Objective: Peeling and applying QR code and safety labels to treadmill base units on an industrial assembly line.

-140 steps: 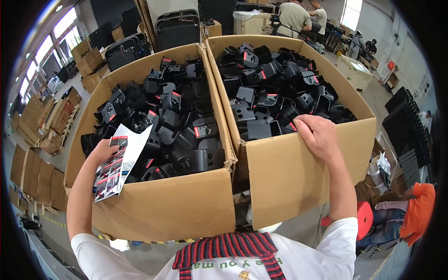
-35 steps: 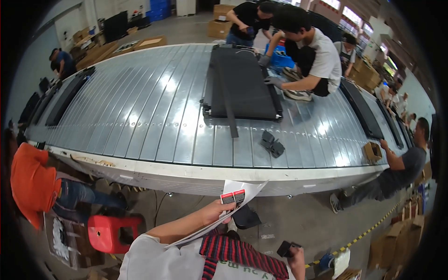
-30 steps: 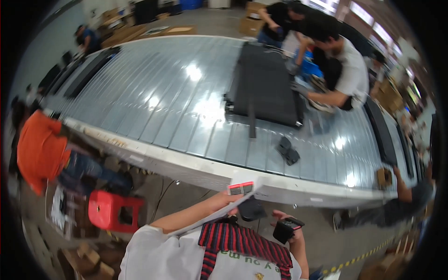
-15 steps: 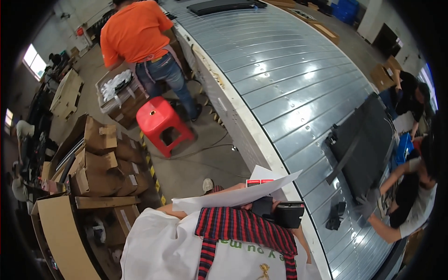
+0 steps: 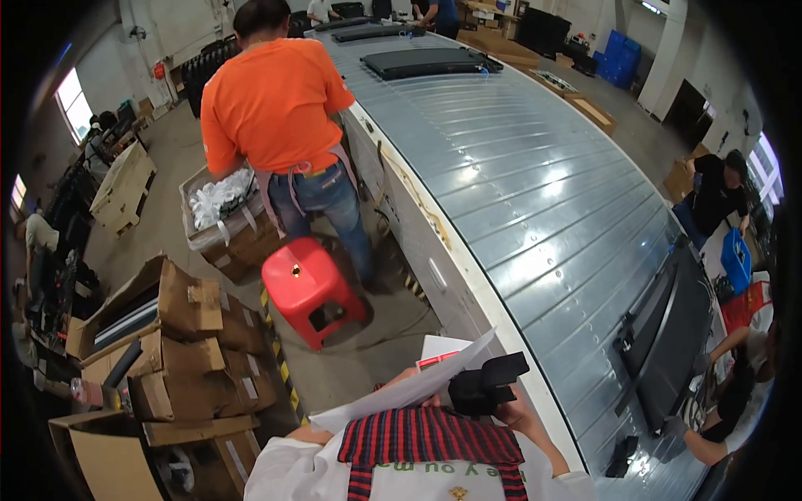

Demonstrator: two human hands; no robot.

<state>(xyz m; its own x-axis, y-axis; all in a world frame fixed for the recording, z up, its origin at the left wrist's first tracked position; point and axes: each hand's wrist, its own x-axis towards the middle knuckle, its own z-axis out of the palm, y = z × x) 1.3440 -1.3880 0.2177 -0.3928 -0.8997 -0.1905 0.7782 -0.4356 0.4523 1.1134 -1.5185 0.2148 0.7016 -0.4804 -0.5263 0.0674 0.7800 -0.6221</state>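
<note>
- L hand (image 5: 431, 402): mostly hidden behind the white sheets (image 5: 401, 390); grip clamped on them, tho exact finger positions can't be made out.
- White sheets: held in front of the chest, tilted, R end higher than L; some red print visible on one behind the front sheet.
- R hand (image 5: 511, 407): grip clamped on a black part (image 5: 489, 386), fingers partly blocked by it.
- Black part: angular, just R of the sheets, above the striped collar (image 5: 430, 436) in view; can't tell if 1 pc or 2 overlapping.
- Striped collar: red & black, on the wearer's white top.
- Conveyor (image 5: 535, 242): silver metal slats w/ pale edge, runs diag. from lower R to upper middle; R forearm overlaps its near edge in view.
- On conveyor: dark panel (image 5: 432, 62) at far end, more beyond it; another dark panel (image 5: 668, 334) lower R, w/ a co-worker's gray-gloved hand (image 5: 673, 428) at its near end; small black item (image 5: 621, 457) close by.
- Red stool (image 5: 311, 284): on floor, btwn conveyor & the cardboard boxes (image 5: 188, 367).
- Person in orange shirt (image 5: 271, 104): back to cam, beside conveyor, next to a box w/ white plastic (image 5: 219, 200) inside.
- Far R: blue crate (image 5: 735, 260), nr a person in black (image 5: 717, 196).
</note>
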